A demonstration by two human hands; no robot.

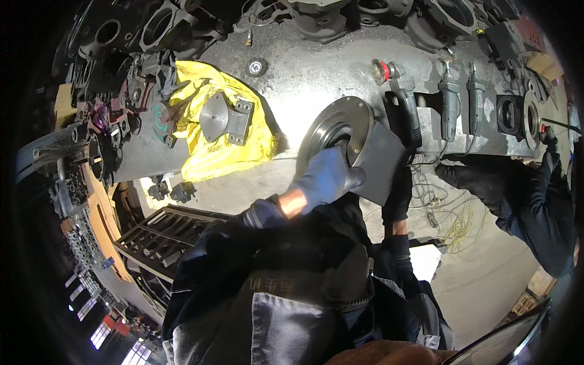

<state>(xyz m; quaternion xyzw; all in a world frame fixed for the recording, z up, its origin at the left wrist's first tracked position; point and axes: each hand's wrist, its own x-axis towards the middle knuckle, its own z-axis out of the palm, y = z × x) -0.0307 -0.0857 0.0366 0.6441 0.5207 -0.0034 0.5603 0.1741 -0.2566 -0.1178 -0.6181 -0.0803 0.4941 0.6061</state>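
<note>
Left hand (326,176) curls against ring (310,143) at near edge of counter (286,82); its closure cannot be told. Right hand (398,196) is beside grey plate (384,161), grip hidden. Yellow bag (201,159) lies left of ring, grinders (449,103) right. Castings (319,23) line far edge.

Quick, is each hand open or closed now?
Left hand: at the round metal part; grip unclear.
Right hand: beside the gray sheet, shadowed; grip unclear.
</note>
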